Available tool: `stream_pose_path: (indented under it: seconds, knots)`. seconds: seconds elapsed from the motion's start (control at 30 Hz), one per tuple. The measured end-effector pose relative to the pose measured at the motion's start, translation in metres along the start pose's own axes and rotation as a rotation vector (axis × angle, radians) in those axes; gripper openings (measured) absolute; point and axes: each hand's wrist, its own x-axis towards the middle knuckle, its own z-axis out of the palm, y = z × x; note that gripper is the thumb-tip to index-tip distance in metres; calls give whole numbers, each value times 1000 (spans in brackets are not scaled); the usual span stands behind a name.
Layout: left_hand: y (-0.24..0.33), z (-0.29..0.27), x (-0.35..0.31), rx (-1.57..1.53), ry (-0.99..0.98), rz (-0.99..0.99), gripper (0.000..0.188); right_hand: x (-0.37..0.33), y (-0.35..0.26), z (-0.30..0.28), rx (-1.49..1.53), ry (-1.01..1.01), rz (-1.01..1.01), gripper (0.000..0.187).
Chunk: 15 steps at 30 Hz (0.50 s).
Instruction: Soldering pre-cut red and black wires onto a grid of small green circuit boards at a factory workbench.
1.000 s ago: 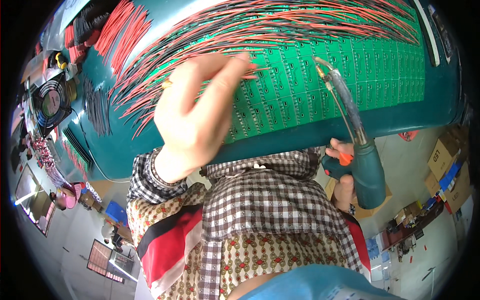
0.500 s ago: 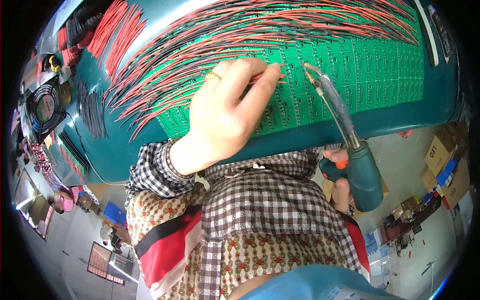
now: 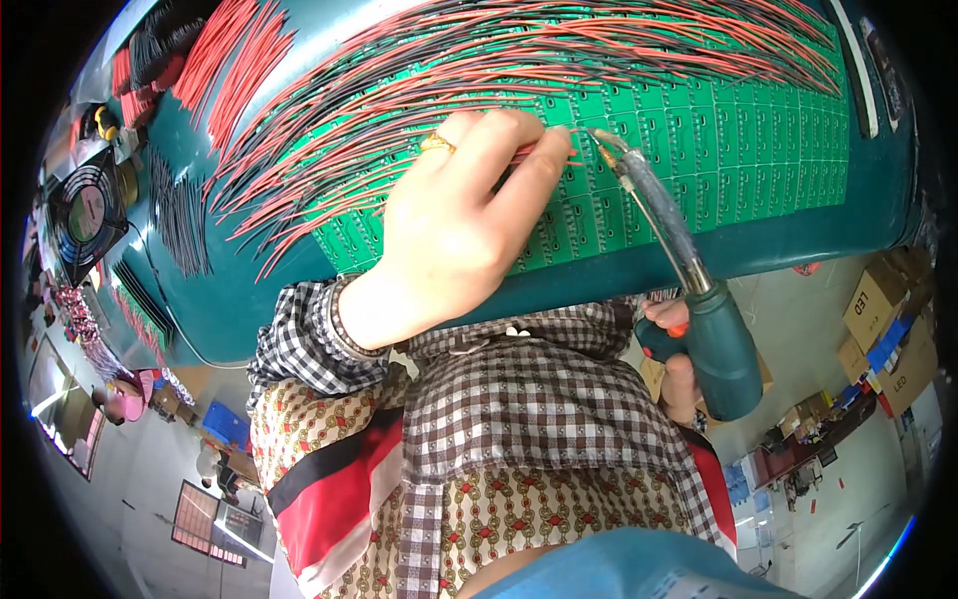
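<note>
My left hand [image 3: 454, 225] is closed over a large panel of green circuit boards [image 3: 743, 185], thumb and forefinger pinched together. From between those fingers pokes the short end of a red wire [image 3: 574, 163]; the rest of it lies under the hand. My right hand [image 3: 679, 364] is wrapped around the green handle of a soldering gun [image 3: 725, 349], most of its fingers hidden behind it. The gun's bent metal tip reaches up and left over the boards, stopping just right of my left fingertips. Whether the tip touches a board or the wire I cannot tell.
Rows of red and black wires [image 3: 479, 60] lie across the panel's far side. At left on the green table are bundles of red wires [image 3: 235, 50], black wires [image 3: 180, 215] and a small fan [image 3: 92, 205]. Cardboard boxes [image 3: 893, 319] stand beyond the right side.
The soldering gun's tip has moved a little to the left, nearer my left fingertips. My left hand has shifted slightly right, still pinching the wire.
</note>
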Motion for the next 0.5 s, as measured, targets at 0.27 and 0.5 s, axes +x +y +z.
stream_pose_path:
  seconds: [0.27,0.5]
  knots:
    - [0,2,0,1,4,7,35,2,5,0,42,-6,2,55]
    - [-2,3,2,-12,26,18,36,0,9,-10,-197,-70,-69,51]
